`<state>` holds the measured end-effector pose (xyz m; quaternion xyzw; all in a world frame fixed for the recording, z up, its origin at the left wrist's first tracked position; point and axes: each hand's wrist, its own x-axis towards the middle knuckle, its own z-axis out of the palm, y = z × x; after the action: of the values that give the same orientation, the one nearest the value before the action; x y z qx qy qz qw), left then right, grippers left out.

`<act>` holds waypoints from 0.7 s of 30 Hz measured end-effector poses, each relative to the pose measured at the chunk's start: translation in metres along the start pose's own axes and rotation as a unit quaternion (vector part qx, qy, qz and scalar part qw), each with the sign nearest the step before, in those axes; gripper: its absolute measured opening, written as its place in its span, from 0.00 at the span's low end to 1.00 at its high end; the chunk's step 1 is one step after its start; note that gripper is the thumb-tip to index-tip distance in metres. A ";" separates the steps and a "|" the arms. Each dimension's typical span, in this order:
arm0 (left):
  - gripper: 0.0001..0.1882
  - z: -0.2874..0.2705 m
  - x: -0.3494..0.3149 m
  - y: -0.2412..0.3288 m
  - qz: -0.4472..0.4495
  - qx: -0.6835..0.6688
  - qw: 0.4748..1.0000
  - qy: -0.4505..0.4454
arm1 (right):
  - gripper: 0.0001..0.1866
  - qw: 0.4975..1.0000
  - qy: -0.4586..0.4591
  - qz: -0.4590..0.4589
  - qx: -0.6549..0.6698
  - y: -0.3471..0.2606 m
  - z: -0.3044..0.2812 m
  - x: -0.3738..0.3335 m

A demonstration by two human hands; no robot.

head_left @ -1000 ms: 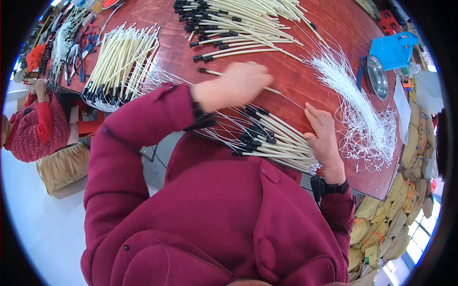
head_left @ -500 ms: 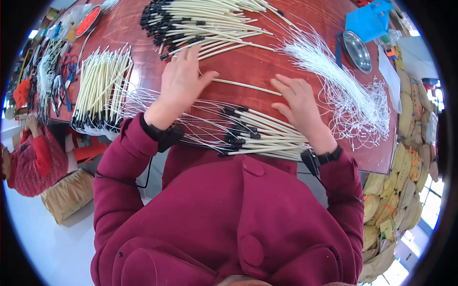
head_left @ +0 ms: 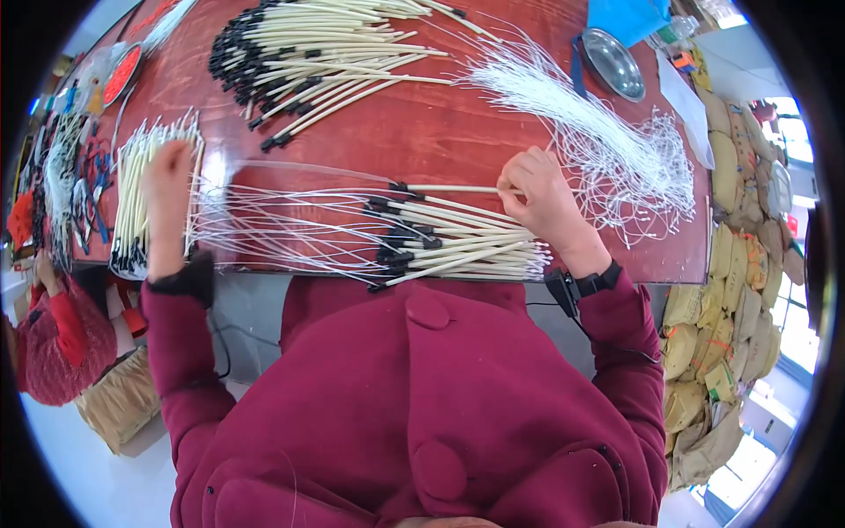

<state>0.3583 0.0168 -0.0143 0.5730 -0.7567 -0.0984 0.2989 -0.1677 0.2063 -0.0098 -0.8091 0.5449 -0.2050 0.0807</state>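
Observation:
My right hand [head_left: 539,195] is closed in a pinch at the right end of a thin cream stick [head_left: 458,188] with a black tip. That stick lies along the far side of a bunch of similar black-tipped sticks [head_left: 475,239] at the table's near edge. From the black tips, white strings [head_left: 290,216] stretch left across the table. My left hand [head_left: 167,198] is over another bundle of cream sticks [head_left: 132,189] at the left; motion smears its fingers. A pale, blurred string [head_left: 308,167] arcs between that side and the held stick's black tip.
On the red table [head_left: 458,123] lie a big pile of black-tipped sticks [head_left: 326,62] and a tangle of white strings [head_left: 616,158]. A metal dish [head_left: 613,64] stands at the far right, a dish of red bits [head_left: 121,75] at the far left. Another person [head_left: 66,343] sits left.
My right hand has closed from spread fingers onto the stick's end. The stick now lies beside the near bunch. My left hand has swung left to the left bundle. The whole view has shifted.

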 end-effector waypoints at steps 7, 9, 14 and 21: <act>0.11 -0.033 -0.029 0.012 0.006 0.131 0.988 -0.085 | 0.08 0.993 -0.062 0.064 0.077 -0.005 -0.028 -0.041; 0.12 -0.008 -0.024 0.080 0.111 0.073 0.987 -0.091 | 0.09 0.993 -0.069 0.084 0.040 -0.002 -0.030 -0.043; 0.12 0.090 0.009 0.198 0.291 -0.077 0.930 -0.209 | 0.18 0.986 0.098 0.126 -0.048 0.020 -0.010 -0.021; 0.10 0.192 0.020 0.308 0.394 -0.067 0.874 -0.277 | 0.25 0.963 0.004 0.199 -0.180 0.031 -0.012 0.002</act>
<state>-0.0021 0.0613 -0.0100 0.1555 -0.9631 -0.1779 0.1289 -0.1982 0.1932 -0.0097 -0.6843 0.7235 -0.0864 -0.0297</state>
